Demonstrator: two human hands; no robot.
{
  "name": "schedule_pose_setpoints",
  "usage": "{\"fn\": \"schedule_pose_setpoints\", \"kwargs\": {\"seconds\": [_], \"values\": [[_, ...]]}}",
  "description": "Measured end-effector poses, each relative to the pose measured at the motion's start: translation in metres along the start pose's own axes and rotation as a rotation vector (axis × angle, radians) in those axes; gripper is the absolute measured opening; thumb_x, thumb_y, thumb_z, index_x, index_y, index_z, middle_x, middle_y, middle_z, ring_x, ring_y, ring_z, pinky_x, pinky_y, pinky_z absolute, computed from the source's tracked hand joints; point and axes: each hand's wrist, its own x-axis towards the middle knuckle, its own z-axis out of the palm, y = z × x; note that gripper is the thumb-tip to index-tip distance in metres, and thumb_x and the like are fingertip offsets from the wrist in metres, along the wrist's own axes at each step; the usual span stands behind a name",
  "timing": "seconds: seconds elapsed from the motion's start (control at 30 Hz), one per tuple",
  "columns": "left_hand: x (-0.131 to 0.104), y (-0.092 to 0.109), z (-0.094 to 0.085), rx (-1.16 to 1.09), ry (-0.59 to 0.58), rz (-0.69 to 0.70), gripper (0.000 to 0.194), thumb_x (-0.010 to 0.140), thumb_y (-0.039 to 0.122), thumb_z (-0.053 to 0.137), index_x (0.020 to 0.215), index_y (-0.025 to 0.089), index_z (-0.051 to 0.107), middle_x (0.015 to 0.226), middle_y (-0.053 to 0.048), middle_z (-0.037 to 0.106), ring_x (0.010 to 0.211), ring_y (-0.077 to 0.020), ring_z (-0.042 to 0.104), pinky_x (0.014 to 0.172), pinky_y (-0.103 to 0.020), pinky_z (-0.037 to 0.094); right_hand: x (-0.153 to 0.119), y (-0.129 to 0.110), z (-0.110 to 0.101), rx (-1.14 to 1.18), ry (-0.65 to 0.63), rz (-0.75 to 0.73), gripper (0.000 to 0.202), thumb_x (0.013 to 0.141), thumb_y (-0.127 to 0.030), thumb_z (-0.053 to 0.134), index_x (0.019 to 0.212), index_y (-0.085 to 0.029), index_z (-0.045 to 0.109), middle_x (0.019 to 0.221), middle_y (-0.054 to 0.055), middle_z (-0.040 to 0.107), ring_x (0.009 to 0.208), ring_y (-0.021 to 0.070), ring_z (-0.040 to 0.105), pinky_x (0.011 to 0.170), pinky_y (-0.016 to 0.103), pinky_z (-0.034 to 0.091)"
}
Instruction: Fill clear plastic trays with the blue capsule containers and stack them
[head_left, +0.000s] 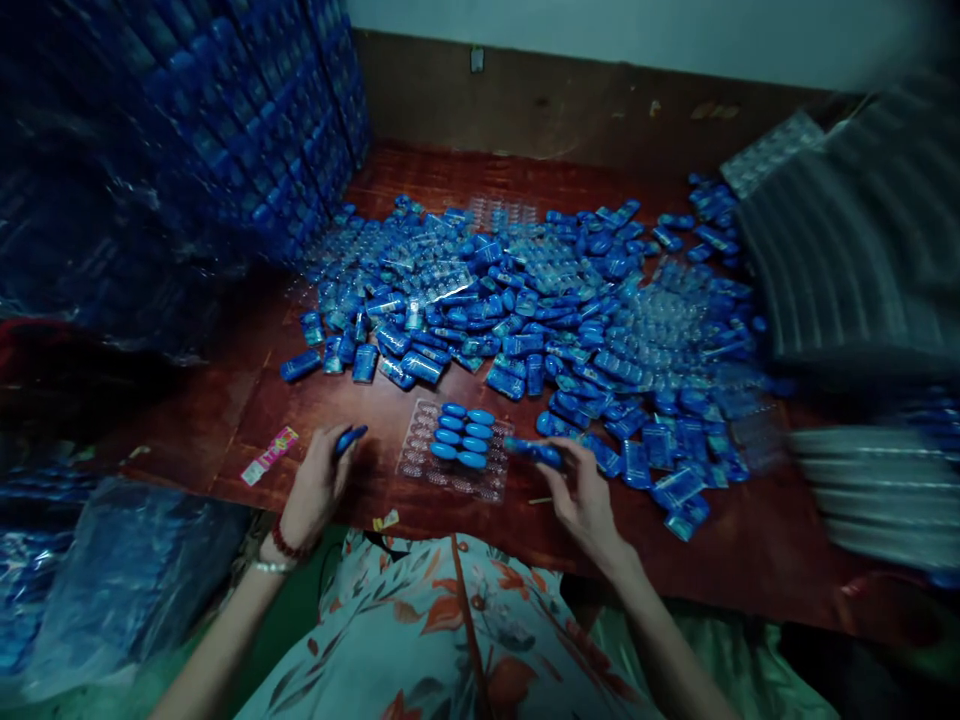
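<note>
Blue pieces (472,460) are sitting in rows on the clear tray (491,487) between left hand (328,468) and right hand (581,490), each pinching more, so a low sideways brush could be scattering them.

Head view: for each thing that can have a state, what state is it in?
Left hand: closed on a blue item
Right hand: closed on another blue item
Middle tray: partly filled, eight blue pieces in two columns
Blue heap: loosely piled
Clear trays: lying on the heap
Pink wrapper: lying flat
</note>
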Motion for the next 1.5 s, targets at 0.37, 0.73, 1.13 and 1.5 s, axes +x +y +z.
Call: {"fn": "schedule_pose_setpoints", "kwargs": {"seconds": [0.37, 0.73, 1.13, 1.5], "values": [[-0.014, 0.048, 0.046, -0.185, -0.136, 0.274, 0.034, 0.091, 0.017, 0.042, 0.122, 0.025, 0.052, 0.106, -0.008, 0.052, 0.094, -0.0162, 0.060, 0.077, -0.028, 0.055, -0.013, -0.024, 0.052, -0.087, -0.090, -0.388, 0.031, 0.090, -0.010, 0.042, 0.118, -0.018, 0.052, 0.099, 0.010, 0.059, 0.088, 0.0160, 0.060, 0.075, 0.028, 0.053], [-0.022, 0.023, 0.071, -0.192, -0.228, 0.427, 0.031, 0.093, 0.021, 0.036, 0.119, 0.019, 0.052, 0.098, -0.007, 0.062, 0.087, -0.0146, 0.062, 0.072, -0.025, 0.054, 0.016, -0.046, 0.042, -0.598, -0.260, -0.617, 0.023, 0.093, -0.015, 0.040, 0.102, -0.015, 0.061, 0.076, 0.004, 0.055, 0.068, 0.0145, 0.048, 0.058, 0.026, 0.037], [0.016, 0.061, 0.049, 0.064, -0.250, 0.614, 0.025, 0.095, 0.015, 0.030, 0.097, 0.015, 0.055, 0.079, -0.004, 0.054, 0.069, -0.0129, 0.050, 0.061, -0.023, 0.044, 0.017, -0.043, 0.044, -0.562, -0.142, -0.605, 0.025, 0.092, -0.013, 0.041, 0.106, -0.015, 0.062, 0.088, 0.008, 0.061, 0.081, 0.0180, 0.048, 0.066, 0.031, 0.032], [0.041, 0.033, 0.044, -0.106, -0.059, 0.341, 0.029, 0.092, 0.019, 0.039, 0.116, 0.019, 0.056, 0.104, -0.010, 0.057, 0.091, -0.0171, 0.056, 0.079, -0.029, 0.048, 0.062, 0.005, 0.017, -0.505, 0.037, -0.325, 0.030, 0.092, -0.019, 0.041, 0.114, -0.017, 0.061, 0.097, 0.010, 0.062, 0.090, 0.0205, 0.052, 0.071, 0.032, 0.036]]}}
